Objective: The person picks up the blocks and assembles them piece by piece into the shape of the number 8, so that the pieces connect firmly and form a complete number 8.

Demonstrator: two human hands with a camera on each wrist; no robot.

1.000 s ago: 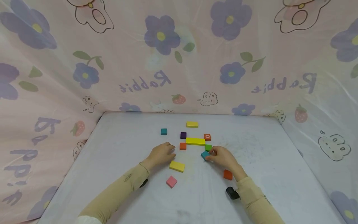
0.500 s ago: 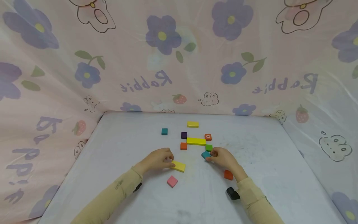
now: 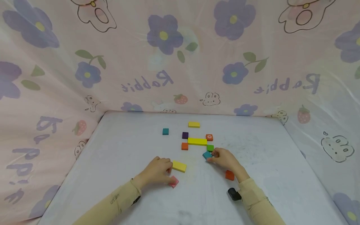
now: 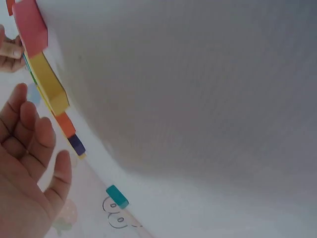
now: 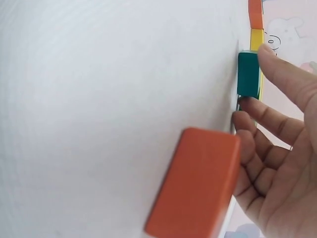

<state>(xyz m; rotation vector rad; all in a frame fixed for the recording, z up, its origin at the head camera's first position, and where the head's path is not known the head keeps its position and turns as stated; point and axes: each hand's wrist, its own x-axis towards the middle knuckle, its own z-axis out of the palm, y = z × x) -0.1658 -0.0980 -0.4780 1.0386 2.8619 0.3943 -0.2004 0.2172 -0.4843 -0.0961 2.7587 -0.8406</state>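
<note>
In the head view my right hand [image 3: 224,157] pinches a teal block [image 3: 207,155] between thumb and index finger, just below a green block [image 3: 210,148]. The right wrist view shows the thumb at one end of that teal block [image 5: 248,74] and the index finger at the other. My left hand [image 3: 157,170] hovers by a pink block [image 3: 175,182], its thumb overlapping the block in the head view. Its fingers are loosely bent with nothing between them in the left wrist view. A yellow block [image 3: 179,166] lies right beside the left fingertips.
A long yellow block [image 3: 197,142] lies mid-table, with purple [image 3: 185,135], orange [image 3: 184,146] and numbered orange [image 3: 209,137] blocks at its corners. Farther back are another yellow block [image 3: 194,125] and a teal one [image 3: 165,131]. A red-orange block [image 3: 229,175] lies by the right wrist.
My left hand has moved toward the front of the table, past the yellow block to the pink one. The right hand stays in place with the teal block.
</note>
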